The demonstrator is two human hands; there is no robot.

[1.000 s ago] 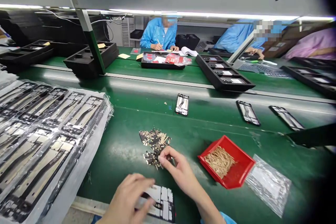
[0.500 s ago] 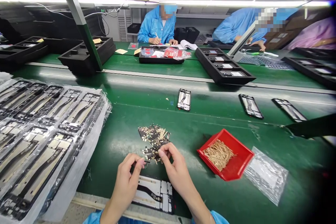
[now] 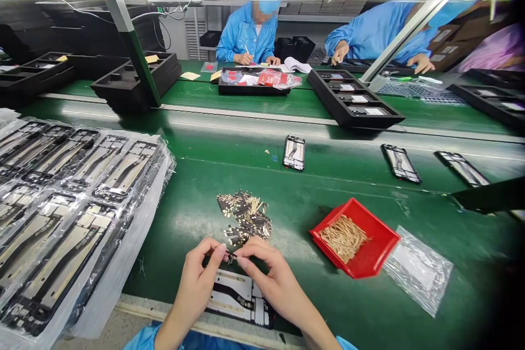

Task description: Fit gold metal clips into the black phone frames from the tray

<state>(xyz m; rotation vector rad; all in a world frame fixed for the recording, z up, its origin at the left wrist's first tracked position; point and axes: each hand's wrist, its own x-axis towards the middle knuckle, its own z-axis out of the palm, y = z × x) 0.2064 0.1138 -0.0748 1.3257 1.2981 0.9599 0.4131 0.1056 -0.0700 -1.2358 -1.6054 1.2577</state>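
Observation:
My left hand (image 3: 196,279) is closed in a pinch on one end of a small dark strip (image 3: 231,255), which looks like a tiny flex cable. At the strip's other end, the thumb and forefinger of my right hand (image 3: 275,279) are pinched together. Just beyond my fingertips lies a loose pile of small black-and-gold strips (image 3: 248,221) on the green surface. Below both hands rests a phone mid-frame (image 3: 229,298) with a dark ribbon across its pale inside; my hands partly cover it.
On the left, plastic trays (image 3: 158,175) hold several phone frames. A red bin (image 3: 379,235) of thin tan strips and a clear plastic bag (image 3: 420,270) lie right. Phone frames (image 3: 294,153) sit farther back. Co-workers in blue (image 3: 248,33) work behind black trays (image 3: 353,101).
My right hand has come from the pile to the left and down, meeting the strip in my left hand. The view has shifted slightly. A co-worker at back right has moved their arms apart.

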